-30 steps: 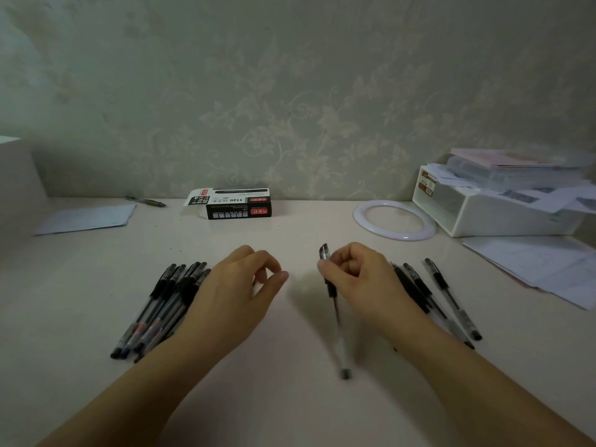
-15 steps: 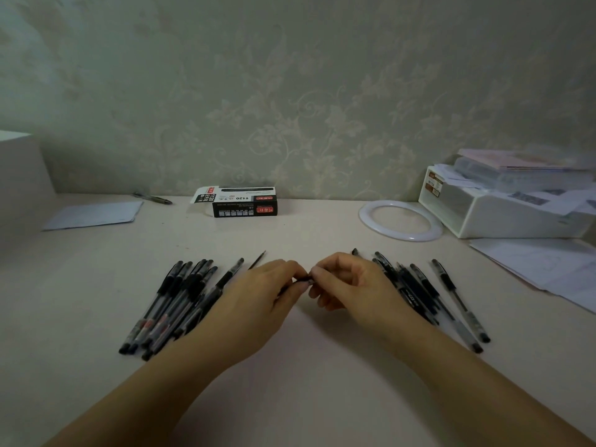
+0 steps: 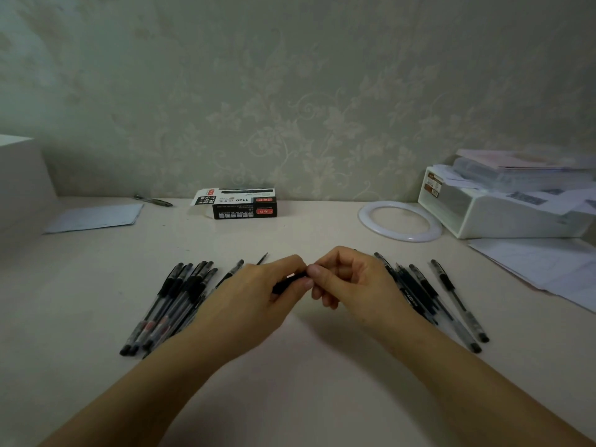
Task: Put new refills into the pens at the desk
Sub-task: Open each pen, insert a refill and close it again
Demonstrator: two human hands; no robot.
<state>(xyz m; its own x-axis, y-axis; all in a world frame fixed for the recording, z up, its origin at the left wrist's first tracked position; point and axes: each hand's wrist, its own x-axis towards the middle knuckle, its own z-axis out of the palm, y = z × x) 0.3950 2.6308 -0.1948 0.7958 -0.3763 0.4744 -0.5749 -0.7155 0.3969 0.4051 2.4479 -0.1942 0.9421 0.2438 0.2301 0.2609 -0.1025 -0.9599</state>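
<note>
Fingertips of the left hand (image 3: pixel 258 291) and right hand (image 3: pixel 348 282) meet at mid-desk, both pinching one dark pen (image 3: pixel 288 281) between them, with a bundle of pens (image 3: pixel 174 301) lying left, more pens (image 3: pixel 432 295) right, and the refill box (image 3: pixel 238 206) far behind on the desk (image 3: pixel 306 366).

The left hand (image 3: pixel 258 295) and right hand (image 3: pixel 351 282) covered most of the pen (image 3: pixel 290 280) between them; only a short dark stretch showed. Its ends could not be told. The left hand hid part of the pens (image 3: pixel 174 304) beside it. The papers (image 3: pixel 548 269) beyond the right hand ran off the edge.
</note>
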